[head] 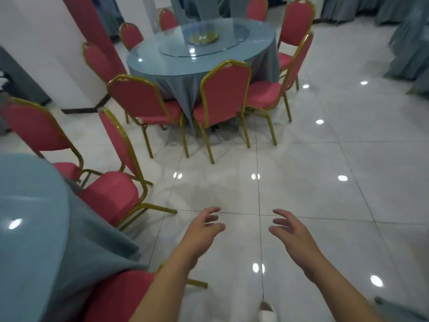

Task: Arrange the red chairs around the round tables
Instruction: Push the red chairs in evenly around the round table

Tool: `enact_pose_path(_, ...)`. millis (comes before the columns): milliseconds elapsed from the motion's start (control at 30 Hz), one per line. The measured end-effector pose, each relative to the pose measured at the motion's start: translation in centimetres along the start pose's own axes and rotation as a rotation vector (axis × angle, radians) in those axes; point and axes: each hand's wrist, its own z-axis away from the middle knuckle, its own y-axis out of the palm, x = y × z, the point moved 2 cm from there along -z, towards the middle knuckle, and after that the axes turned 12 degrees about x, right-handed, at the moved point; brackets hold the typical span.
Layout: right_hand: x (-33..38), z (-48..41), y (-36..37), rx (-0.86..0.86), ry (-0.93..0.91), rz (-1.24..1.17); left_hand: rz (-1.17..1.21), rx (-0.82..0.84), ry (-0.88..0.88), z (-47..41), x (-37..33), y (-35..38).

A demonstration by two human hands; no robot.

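Observation:
A round table (202, 63) with a blue-grey cloth and a glass turntable stands ahead, ringed by several red chairs with gold frames. The nearest two chairs (222, 94) (144, 98) face it with their backs to me. A second round table (30, 228) fills the lower left, with a red chair (116, 191) turned sideways beside it and another red seat (120, 296) under my left forearm. My left hand (202, 233) and my right hand (292, 233) hover over the bare floor, fingers spread, holding nothing and touching no chair.
White glossy floor tiles (325, 182) stretch ahead and to the right. A white pillar with a red stripe (58, 54) stands at the left. Grey-blue draped tables or curtains (406, 43) line the far right. A white shoe tip (267, 310) shows at the bottom.

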Motion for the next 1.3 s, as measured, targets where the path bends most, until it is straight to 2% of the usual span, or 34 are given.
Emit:
enact_pose_path(133, 5.3, -9.7, 0.0, 0.115, -0.041, 0.037, 0.061, -0.084, -0.012, -4.3, -2.2, -3.4)
enact_pose_path(300, 10.5, -21.3, 1.4, 0.237, -0.094, 0.118, 0.062, -0.265, -0.086, -12.1, -4.0, -9.3)
enact_pose_path(433, 15.0, -31.5, 2.2, 0.24, -0.124, 0.193, 0.129, -0.287, -0.04, -21.0, -7.1, -15.8)
enact_pose_path(567, 20.0, -40.8, 3.1, 0.22, -0.113, 0.225, 0.209, -0.237, -0.062, -29.6, -11.1, -22.4)
enact_pose_path(733, 26.9, -51.1, 5.5, 0.231, -0.114, 0.232, 0.201, -0.232, -0.008, -37.7, -17.9, -31.9)
enact_pose_path(900, 33.3, -62.6, 9.8, 0.294, -0.157, 0.242, 0.165, -0.298, 0.024, -43.0, -22.8, -40.9)
enact_pose_path(1100, 37.4, -77.6, 17.2, 0.418, -0.192, 0.253, 0.12, -0.431, -0.011, -49.4, -24.0, -53.7)
enact_pose_path(1300, 44.3, -92.7, 24.6, 0.544, -0.182, 0.249, 0.09, -0.543, -0.143, -56.5, -25.8, -67.0)
